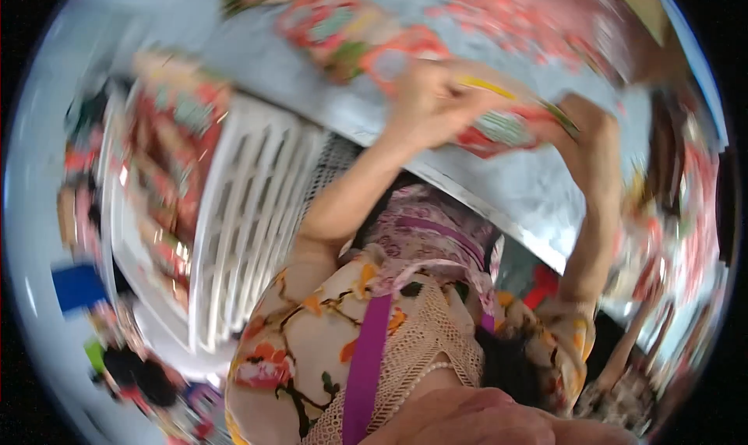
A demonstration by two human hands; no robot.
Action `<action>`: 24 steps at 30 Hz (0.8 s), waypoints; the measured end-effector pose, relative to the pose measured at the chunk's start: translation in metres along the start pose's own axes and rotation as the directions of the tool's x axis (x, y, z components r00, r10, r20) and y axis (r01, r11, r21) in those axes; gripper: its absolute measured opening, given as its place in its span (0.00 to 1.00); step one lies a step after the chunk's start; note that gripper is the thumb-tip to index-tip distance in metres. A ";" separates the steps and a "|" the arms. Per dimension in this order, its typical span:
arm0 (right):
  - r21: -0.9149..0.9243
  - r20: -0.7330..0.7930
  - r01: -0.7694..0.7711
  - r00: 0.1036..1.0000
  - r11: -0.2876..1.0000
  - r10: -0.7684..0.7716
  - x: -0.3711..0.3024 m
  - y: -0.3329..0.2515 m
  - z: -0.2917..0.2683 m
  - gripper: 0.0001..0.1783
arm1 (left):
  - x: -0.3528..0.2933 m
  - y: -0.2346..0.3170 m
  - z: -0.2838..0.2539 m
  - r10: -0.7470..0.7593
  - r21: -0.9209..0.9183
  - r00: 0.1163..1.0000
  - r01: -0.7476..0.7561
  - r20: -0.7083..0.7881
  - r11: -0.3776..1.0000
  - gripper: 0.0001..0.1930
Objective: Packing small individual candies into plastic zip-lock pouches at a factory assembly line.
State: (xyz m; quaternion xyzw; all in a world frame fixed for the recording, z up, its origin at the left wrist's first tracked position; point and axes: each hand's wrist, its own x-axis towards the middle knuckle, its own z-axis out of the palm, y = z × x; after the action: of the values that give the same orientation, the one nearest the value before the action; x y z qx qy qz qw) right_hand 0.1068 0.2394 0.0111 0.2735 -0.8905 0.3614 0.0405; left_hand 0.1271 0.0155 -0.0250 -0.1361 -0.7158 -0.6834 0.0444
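A red printed plastic packet [499, 133] with a pale green patch is held up between my two hands, over the near edge of the pale table [545, 199]. My left hand [432, 106] is closed, its fingers pinching the packet's upper left edge, beside a thin yellow strip [487, 85]. At the packet's right end my right hand [584, 133] is closed on the edge too, next to a dark greenish strip. Motion blurs the packet and both hands, so the fingertips are unclear. Similar packets [335, 20] lie in a row just beyond my left hand.
Many small red pieces [538, 24] lie spread at the far right of the table. To my left stands a white slatted crate [253, 157] with several packets [175, 125] inside. Other people [144, 375] are at the lower left, and another person's arms [635, 332] show at the right.
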 end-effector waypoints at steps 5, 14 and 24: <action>-0.097 0.017 0.165 0.986 0.981 -0.164 0.002 -0.016 0.003 0.10 | -0.017 0.012 -0.020 0.217 0.126 0.965 -0.199 -0.148 0.972 0.07; 0.121 -0.069 0.614 0.789 0.780 -0.611 0.048 -0.118 0.042 0.22 | -0.118 0.145 -0.102 0.368 0.661 0.898 -0.125 -0.243 0.740 0.08; 0.375 -0.061 0.207 0.978 0.904 -0.198 0.088 -0.046 0.063 0.16 | -0.270 0.356 -0.392 0.094 0.635 0.653 0.676 -0.751 0.374 0.21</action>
State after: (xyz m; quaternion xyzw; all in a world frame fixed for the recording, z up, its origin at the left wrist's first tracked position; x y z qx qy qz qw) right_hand 0.0635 0.1297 0.0169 0.3633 -0.7699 0.5236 0.0336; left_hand 0.4287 -0.3990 0.2760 0.3134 -0.9003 -0.1915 0.2335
